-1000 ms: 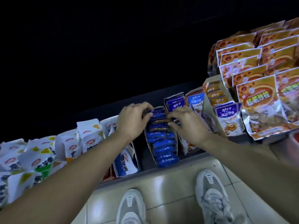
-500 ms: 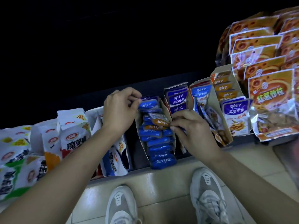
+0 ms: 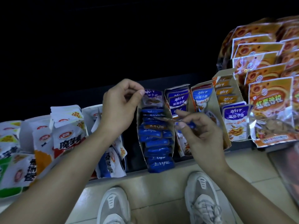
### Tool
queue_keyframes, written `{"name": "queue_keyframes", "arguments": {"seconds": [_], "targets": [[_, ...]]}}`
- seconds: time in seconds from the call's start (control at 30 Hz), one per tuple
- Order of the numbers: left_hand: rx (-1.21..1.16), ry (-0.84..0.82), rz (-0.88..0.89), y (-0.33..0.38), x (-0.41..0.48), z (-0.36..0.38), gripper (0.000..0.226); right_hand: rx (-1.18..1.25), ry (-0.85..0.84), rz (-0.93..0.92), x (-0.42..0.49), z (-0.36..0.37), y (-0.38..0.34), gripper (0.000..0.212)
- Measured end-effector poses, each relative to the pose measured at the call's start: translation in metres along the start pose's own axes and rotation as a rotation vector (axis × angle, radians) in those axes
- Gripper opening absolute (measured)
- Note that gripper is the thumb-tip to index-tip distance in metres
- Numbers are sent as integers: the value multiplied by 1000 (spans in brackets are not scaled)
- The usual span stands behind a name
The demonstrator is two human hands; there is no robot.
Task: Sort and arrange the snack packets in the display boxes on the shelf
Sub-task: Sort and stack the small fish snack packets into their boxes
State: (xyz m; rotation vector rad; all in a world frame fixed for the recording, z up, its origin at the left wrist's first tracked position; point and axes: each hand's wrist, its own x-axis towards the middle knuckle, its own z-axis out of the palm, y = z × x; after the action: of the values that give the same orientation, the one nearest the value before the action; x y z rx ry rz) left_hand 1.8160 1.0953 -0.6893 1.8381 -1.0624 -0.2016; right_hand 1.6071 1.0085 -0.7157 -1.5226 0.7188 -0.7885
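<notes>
Blue packets [image 3: 157, 149]: stood on edge in a tight row, near to far, inside an open card box [image 3: 138, 125] on the shelf at mid-scene; the nearest ones stick out past the box's near end.
Orange packet [image 3: 153, 126]: a single odd one in the middle of the blue row.
Left hand [image 3: 120, 104]: raised at the far end of the box; thumb and forefinger pinch the top left corner of a purple packet [image 3: 152, 97]; the other fingers are curled in.
Purple packet: upright at the far end of the row, face towards the camera.
Right hand [image 3: 200, 133]: just right of the box; thumb and forefinger pinch a thin packet [image 3: 165, 119]; the other fingers are loosely bent.
Thin packet: seen edge-on, about level, reaching left from the fingers over the middle of the row; whether it touches the packets below cannot be told.
Second box [image 3: 177, 87]: just right of the first, with blue-and-white packets upright.
Third box [image 3: 203, 85]: next to the right, its near part hidden by the right hand.
Fourth box [image 3: 224, 73]: further right, orange packets in a row; a purple-and-white packet [image 3: 235, 122] stands at its near end.
Big bags [image 3: 271, 102]: orange, overlapping in rows at far right.
White bags [image 3: 68, 131]: crowded left of the left hand, some leaning.
Shoes [image 3: 113, 206]: two pale trainers on the tiled floor, near side of the shelf edge.
</notes>
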Motion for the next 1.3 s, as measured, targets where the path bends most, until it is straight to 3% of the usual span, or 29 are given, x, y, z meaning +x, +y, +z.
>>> {"name": "queue_keyframes", "arguments": {"seconds": [0.2,0.4,0.5,0.6,0.77,0.9,1.0,1.13,1.3], "targets": [[-163,22,91,19,5,-2,6,93,50,-33,12,-6,-20,13],[-239,-133,132,35,8,2,4,-82,-27,-39,19,-3,-20,59],[-283,-224,131,38,9,3,9,-115,-71,-17,28,-2,-22,48],[-311,-314,92,33,11,2,23,-183,-50,-35,33,-1,-21,22],[-114,-247,22,18,2,0,50,-165,74,20,33,-2,-16,3],[-23,-211,39,24,-9,17,29,-128,60,25,33,-4,-15,14],[-26,-220,83,23,-7,19,11,44,21,96,31,-8,-17,24],[30,-329,146,19,-15,8,7,230,161,109,33,-21,-17,19],[75,-327,90,13,-29,-7,13,-194,254,-155,39,-46,-23,11]]}}
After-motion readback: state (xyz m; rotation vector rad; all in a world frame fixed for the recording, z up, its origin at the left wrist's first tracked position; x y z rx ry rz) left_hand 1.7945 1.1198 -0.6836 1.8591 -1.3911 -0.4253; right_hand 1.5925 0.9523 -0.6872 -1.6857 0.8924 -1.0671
